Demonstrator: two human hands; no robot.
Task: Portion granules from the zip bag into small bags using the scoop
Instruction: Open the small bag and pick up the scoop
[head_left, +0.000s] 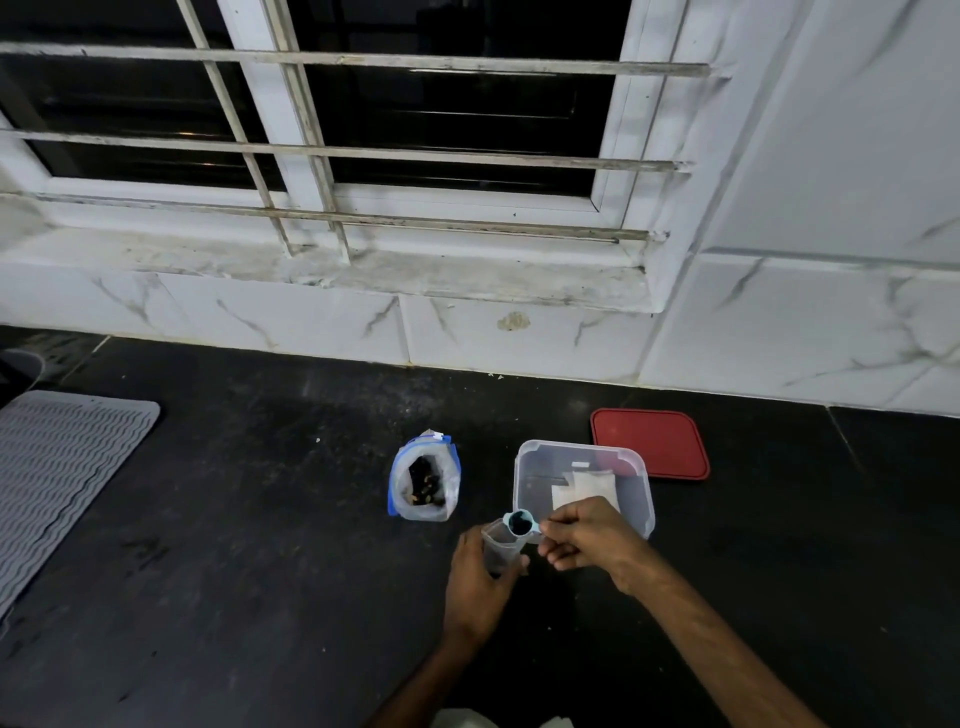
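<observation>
In the head view, the work sat low and a little right of centre on the dark counter (260, 519). The left hand (478, 587) was curled round a small bag (500, 548) of clear plastic, holding it upright with its mouth open upward. The right hand (587, 535) pinched the handle of a teal scoop (519, 522), whose bowl hung right at the mouth of the small bag. The bowl looked dark inside, which I took for a load of granules, though the grains themselves were too small to make out.

Left of the hands and a little higher in the frame, the zip bag (423, 480) stood open on the counter, apart from both hands, with dark contents showing through its mouth. Just right of the scoop stood a clear plastic container (643, 499) with a few flat white packets (584, 488) lying in it. Its red lid (649, 441) lay behind it toward the tiled wall. A grey ribbed mat (57, 478) lay at the far left edge.

The step in hand appeared to be emptying a scoopful into the small bag. The next move would call for tipping the scoop over the mouth while the left hand kept the opening wide and steady, since the soft bag could fold and spill grains onto the counter.
</observation>
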